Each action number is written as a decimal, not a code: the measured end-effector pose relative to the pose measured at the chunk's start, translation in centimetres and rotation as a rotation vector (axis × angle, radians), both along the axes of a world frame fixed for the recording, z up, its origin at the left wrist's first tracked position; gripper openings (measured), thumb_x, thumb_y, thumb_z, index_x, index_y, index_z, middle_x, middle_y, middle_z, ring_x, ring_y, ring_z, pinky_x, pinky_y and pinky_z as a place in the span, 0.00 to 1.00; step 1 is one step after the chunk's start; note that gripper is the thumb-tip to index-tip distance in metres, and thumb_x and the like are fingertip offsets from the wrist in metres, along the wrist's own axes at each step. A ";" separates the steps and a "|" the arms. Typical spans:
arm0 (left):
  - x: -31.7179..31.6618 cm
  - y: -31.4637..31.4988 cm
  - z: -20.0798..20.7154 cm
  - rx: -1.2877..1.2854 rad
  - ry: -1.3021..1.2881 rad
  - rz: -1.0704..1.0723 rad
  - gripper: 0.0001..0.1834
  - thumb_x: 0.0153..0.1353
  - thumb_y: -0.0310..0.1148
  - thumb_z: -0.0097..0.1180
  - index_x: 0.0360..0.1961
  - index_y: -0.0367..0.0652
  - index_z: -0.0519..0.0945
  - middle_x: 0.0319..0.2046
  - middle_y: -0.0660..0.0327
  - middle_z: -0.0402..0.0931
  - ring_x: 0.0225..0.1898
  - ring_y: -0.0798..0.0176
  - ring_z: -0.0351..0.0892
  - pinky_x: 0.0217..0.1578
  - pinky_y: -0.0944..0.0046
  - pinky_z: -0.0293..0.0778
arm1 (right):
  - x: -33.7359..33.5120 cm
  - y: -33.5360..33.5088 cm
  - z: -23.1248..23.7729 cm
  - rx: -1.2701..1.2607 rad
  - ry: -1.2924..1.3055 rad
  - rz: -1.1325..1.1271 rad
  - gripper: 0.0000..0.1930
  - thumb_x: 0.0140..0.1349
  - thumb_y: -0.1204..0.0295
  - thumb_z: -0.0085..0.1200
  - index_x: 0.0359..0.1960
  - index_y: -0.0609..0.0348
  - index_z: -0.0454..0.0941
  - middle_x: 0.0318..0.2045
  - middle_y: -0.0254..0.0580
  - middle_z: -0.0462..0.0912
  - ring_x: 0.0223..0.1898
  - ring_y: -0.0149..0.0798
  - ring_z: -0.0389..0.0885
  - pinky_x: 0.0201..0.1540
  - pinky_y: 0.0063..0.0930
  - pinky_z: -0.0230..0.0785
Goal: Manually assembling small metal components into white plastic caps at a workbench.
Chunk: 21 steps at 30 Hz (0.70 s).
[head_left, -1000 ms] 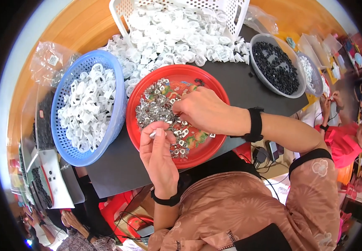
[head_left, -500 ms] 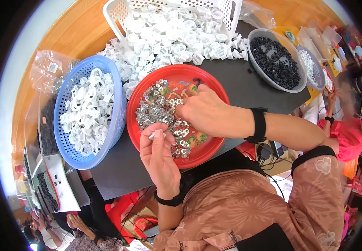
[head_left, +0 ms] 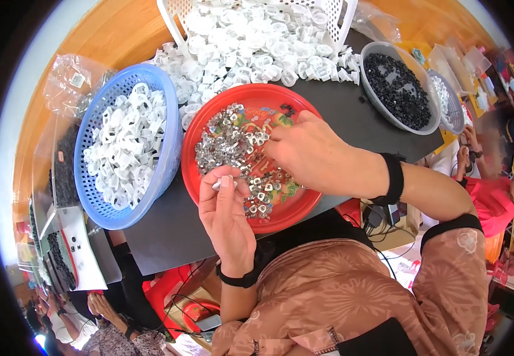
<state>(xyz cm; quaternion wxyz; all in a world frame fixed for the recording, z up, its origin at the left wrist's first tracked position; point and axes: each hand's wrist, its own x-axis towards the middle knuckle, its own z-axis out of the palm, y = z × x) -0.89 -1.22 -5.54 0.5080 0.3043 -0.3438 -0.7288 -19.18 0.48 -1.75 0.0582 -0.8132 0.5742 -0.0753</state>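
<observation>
Between the thumb and fingers of my left hand (head_left: 228,219) is a small white plastic piece (head_left: 221,184), held over the near left part of a round red tray (head_left: 190,172). A heap of small shiny metal pieces (head_left: 218,145) covers the tray's left side, and more lie scattered toward its near edge. My right hand (head_left: 322,154) reaches over the tray's right side, palm down with bent fingers. Its fingertips are among the metal pieces and partly hidden, so I cannot see what they pinch. A few tiny black bits (head_left: 287,110) lie at the tray's far side.
Left of the tray stands a blue basket (head_left: 171,148) of white plastic parts. Behind, a white basket (head_left: 349,21) spills a heap of similar parts (head_left: 257,53) onto the dark tabletop (head_left: 334,98). A clear bowl (head_left: 429,127) of black pieces stands far right. Other people sit on both sides.
My right hand has shifted right across the tray, away from the metal heap. My left hand keeps its pinch on the white piece. The whole view has moved slightly.
</observation>
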 end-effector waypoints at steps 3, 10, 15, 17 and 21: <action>0.1 0.0 0.0 0.009 -0.005 0.007 0.07 0.67 0.29 0.48 0.42 0.37 0.73 0.39 0.60 0.73 0.33 0.72 0.69 0.37 0.72 0.68 | 0.3 -0.9 -0.1 -0.017 -0.007 -0.003 0.06 0.48 0.74 0.55 0.29 0.58 0.78 0.26 0.38 0.77 0.32 0.40 0.78 0.36 0.36 0.64; 0.1 0.0 0.0 0.012 0.018 0.010 0.07 0.67 0.29 0.48 0.42 0.37 0.73 0.39 0.59 0.73 0.33 0.72 0.69 0.37 0.72 0.68 | 1.1 -1.1 -1.6 -0.013 0.001 0.070 0.05 0.49 0.72 0.54 0.28 0.56 0.78 0.28 0.38 0.77 0.33 0.39 0.78 0.40 0.36 0.64; 0.1 0.0 0.0 0.020 0.023 0.005 0.07 0.67 0.29 0.49 0.42 0.37 0.73 0.39 0.59 0.73 0.34 0.72 0.70 0.38 0.72 0.69 | 2.1 -1.0 -2.5 0.031 0.075 0.072 0.05 0.48 0.71 0.55 0.29 0.54 0.79 0.29 0.38 0.78 0.35 0.38 0.79 0.45 0.39 0.64; 0.1 0.0 0.0 0.016 0.023 0.006 0.07 0.67 0.29 0.49 0.42 0.37 0.73 0.39 0.59 0.73 0.34 0.72 0.70 0.38 0.72 0.69 | 2.2 -0.9 -2.6 0.028 0.070 0.065 0.06 0.48 0.71 0.55 0.28 0.56 0.78 0.30 0.39 0.79 0.35 0.38 0.79 0.45 0.39 0.64; -0.1 0.0 -0.1 0.013 0.018 0.012 0.07 0.67 0.29 0.49 0.42 0.38 0.73 0.39 0.59 0.73 0.34 0.73 0.70 0.38 0.72 0.70 | 1.7 -1.0 -3.0 -0.026 -0.006 0.038 0.08 0.45 0.71 0.58 0.26 0.60 0.78 0.29 0.41 0.80 0.36 0.40 0.80 0.44 0.38 0.66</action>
